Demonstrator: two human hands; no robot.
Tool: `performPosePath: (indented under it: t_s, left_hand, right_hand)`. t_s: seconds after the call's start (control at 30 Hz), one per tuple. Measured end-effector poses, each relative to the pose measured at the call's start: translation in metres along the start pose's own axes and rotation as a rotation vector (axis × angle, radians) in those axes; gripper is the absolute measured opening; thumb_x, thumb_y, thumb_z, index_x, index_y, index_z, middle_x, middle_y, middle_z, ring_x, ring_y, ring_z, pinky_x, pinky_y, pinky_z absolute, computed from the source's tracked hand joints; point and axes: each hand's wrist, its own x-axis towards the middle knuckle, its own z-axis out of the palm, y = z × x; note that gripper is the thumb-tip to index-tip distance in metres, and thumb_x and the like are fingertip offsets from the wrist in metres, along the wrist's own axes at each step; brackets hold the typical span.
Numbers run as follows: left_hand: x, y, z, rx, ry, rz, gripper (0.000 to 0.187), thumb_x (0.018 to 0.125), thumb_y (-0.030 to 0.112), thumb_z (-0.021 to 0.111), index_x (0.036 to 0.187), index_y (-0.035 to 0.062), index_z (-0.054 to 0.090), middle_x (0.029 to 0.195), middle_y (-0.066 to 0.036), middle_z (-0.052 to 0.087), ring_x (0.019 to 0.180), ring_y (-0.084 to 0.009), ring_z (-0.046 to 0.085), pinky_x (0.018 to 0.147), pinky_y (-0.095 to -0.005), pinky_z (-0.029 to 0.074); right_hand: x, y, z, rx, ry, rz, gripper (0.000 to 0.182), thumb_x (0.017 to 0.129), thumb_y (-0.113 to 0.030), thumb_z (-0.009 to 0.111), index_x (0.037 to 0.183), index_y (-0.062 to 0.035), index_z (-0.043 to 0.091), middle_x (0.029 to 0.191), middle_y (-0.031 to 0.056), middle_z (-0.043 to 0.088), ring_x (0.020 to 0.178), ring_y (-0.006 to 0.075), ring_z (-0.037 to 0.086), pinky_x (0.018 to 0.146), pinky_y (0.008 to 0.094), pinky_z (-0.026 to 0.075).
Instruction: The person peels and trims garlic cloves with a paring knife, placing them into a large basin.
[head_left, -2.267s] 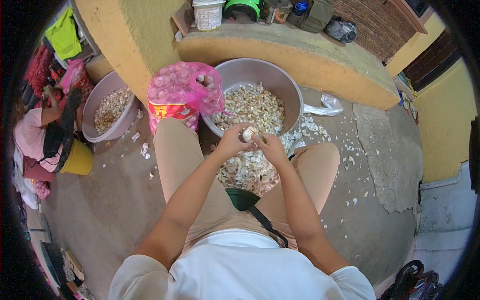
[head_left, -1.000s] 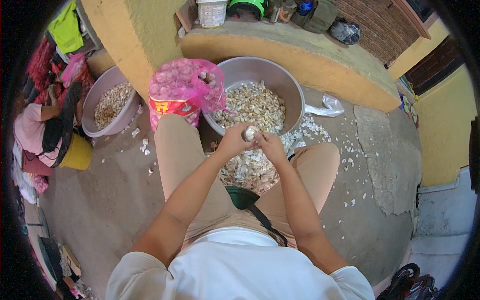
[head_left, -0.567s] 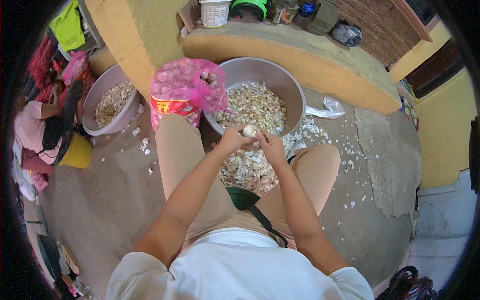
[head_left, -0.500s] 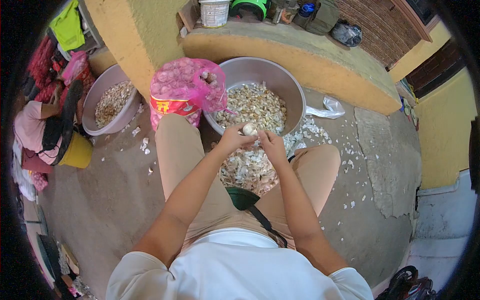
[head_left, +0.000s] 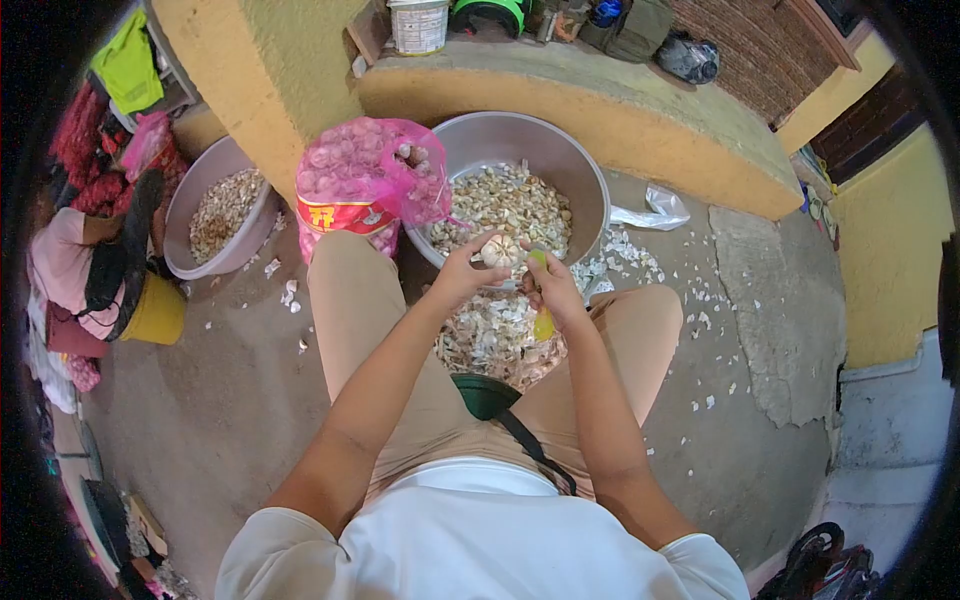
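Note:
My left hand (head_left: pixel 462 277) is closed around a whitish garlic bulb (head_left: pixel 499 251), held over the near rim of a large grey basin (head_left: pixel 598 190). Close beside the bulb, my right hand (head_left: pixel 557 288) grips a yellow-green tool (head_left: pixel 538 257). Part of that tool shows by the thumb, and a yellow part sticks out below the fist; its working end I cannot make out. Loose garlic cloves (head_left: pixel 515 205) lie in the basin. Between my legs, under both hands, is a heap of papery garlic skins (head_left: pixel 490 340).
A pink mesh bag of garlic (head_left: pixel 350 165) stands left of the basin, against my knee. Farther left, a person (head_left: pixel 75 255) sits by another basin (head_left: pixel 180 220) of cloves and a yellow bucket (head_left: pixel 155 310). A plastic bag (head_left: pixel 655 210) and scattered skins lie on the floor at right.
The garlic bulb has turned in my left hand, showing its ridged side. My right hand has shifted slightly right and down, and the yellow-green tool now shows in it.

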Motion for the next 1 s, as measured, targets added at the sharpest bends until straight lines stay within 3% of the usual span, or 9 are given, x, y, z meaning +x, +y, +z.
performPosePath:
  t_s: [0.1,0.2,0.3,0.4,0.6,0.8,1.0]
  left_hand:
    - [0.004,-0.007,-0.005,0.017,-0.112,0.043,0.062,0.066,0.003,0.067,0.122,0.0092,0.041,0.102,-0.005,0.053,0.078,-0.0095,0.052,0.062,-0.0224,0.046]
    - [0.006,-0.015,-0.002,0.178,-0.216,0.276,0.060,0.065,0.008,0.069,0.120,0.0122,0.044,0.095,-0.006,0.054,0.075,-0.0100,0.054,0.061,-0.0229,0.047]
    - [0.001,-0.008,0.000,0.127,-0.225,0.054,0.053,0.068,0.012,0.068,0.117,0.0111,0.046,0.096,-0.008,0.054,0.076,-0.0116,0.055,0.059,-0.0238,0.047]
    - [0.002,-0.012,0.003,-0.009,-0.061,0.042,0.047,0.070,0.014,0.067,0.112,0.0058,0.047,0.096,-0.009,0.055,0.076,-0.0121,0.056,0.057,-0.0239,0.047]
    - [0.003,-0.011,-0.001,0.031,-0.069,0.057,0.044,0.072,0.017,0.066,0.105,-0.0025,0.046,0.084,-0.007,0.057,0.068,-0.0112,0.055,0.050,-0.0233,0.046]
    - [0.004,-0.017,0.001,0.246,-0.022,0.056,0.039,0.075,0.024,0.062,0.099,-0.0030,0.047,0.066,-0.006,0.053,0.053,-0.0098,0.050,0.045,-0.0253,0.043]
    - [-0.010,0.002,0.014,0.389,0.064,0.057,0.039,0.077,0.025,0.059,0.101,-0.0019,0.046,0.068,-0.009,0.053,0.058,-0.0109,0.052,0.046,-0.0246,0.043]
  right_hand:
    - [-0.006,-0.007,0.004,-0.035,0.040,-0.014,0.026,0.082,-0.028,0.053,0.092,-0.0034,0.049,0.056,0.0002,0.046,0.041,0.0090,0.043,0.036,0.0223,0.034]
    - [-0.001,0.003,0.006,-0.284,0.022,-0.019,0.031,0.078,-0.033,0.057,0.087,-0.0038,0.050,0.057,0.0006,0.047,0.040,0.0082,0.042,0.034,0.0218,0.032]
    - [0.001,0.008,0.006,-0.294,0.043,-0.115,0.032,0.076,-0.034,0.059,0.080,-0.0043,0.049,0.057,0.0006,0.048,0.040,0.0077,0.042,0.034,0.0217,0.034]
    - [0.000,0.009,0.010,-0.129,0.081,-0.137,0.031,0.077,-0.033,0.059,0.078,-0.0039,0.049,0.057,0.0010,0.048,0.040,0.0075,0.043,0.034,0.0219,0.036]
    - [0.001,0.010,0.011,-0.126,0.099,-0.132,0.031,0.077,-0.032,0.059,0.081,-0.0023,0.052,0.058,0.0022,0.050,0.040,0.0086,0.044,0.034,0.0223,0.038]
    - [0.001,0.010,0.011,-0.214,0.148,-0.164,0.031,0.077,-0.031,0.059,0.082,-0.0010,0.053,0.058,0.0028,0.050,0.041,0.0093,0.046,0.034,0.0230,0.039]
    - [-0.009,0.002,0.024,-0.224,0.232,-0.233,0.023,0.080,-0.025,0.056,0.086,-0.0026,0.051,0.059,-0.0009,0.047,0.043,0.0056,0.042,0.035,0.0218,0.037]
